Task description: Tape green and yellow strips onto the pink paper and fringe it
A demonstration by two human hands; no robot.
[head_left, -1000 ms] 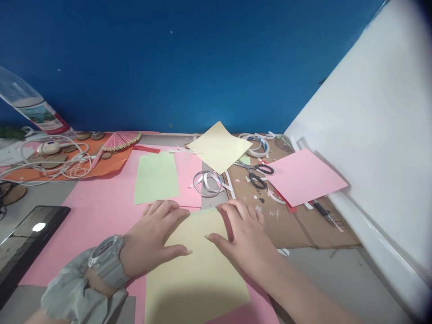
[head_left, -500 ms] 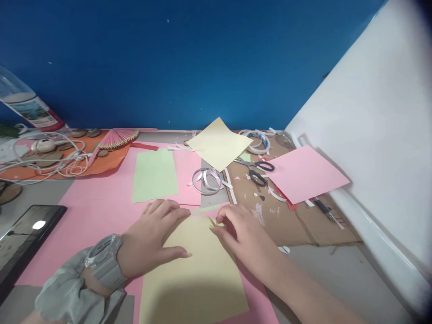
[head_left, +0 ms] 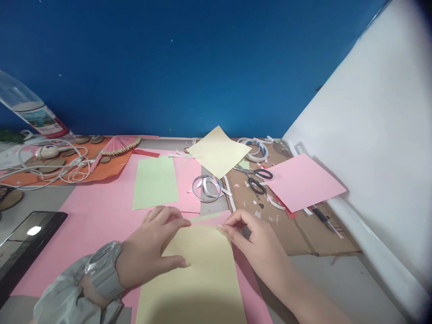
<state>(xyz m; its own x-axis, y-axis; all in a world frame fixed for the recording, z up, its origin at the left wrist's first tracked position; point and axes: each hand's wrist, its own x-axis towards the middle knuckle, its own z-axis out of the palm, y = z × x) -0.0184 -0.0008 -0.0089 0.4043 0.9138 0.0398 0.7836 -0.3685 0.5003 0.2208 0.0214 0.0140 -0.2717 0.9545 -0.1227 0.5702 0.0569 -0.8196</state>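
Note:
A pale yellow sheet of paper (head_left: 195, 274) lies in front of me on top of a larger pink sheet (head_left: 97, 211). My left hand (head_left: 157, 245), with a grey watch (head_left: 105, 267) at its wrist, rests on the sheet's upper left part, thumb and fingers apart. At the top right corner, thumb and forefinger of my right hand (head_left: 248, 236) are pinched together on the yellow paper. A narrow pale green strip (head_left: 205, 217) lies just beyond the sheet's far edge.
Beyond my hands lie a green sheet (head_left: 155, 182), a tape roll (head_left: 206, 188) and another yellow sheet (head_left: 219, 150). Scissors (head_left: 256, 180) and a pink sheet (head_left: 305, 182) are on cardboard (head_left: 286, 234) at right. A phone (head_left: 30, 243), cables (head_left: 72, 166) and bottle (head_left: 37, 112) stand left.
The yellow sheet's far right corner, lifted and curled earlier, now lies flatter under my right fingertips. My right hand has shifted slightly to the right, and the whole view has dropped a little.

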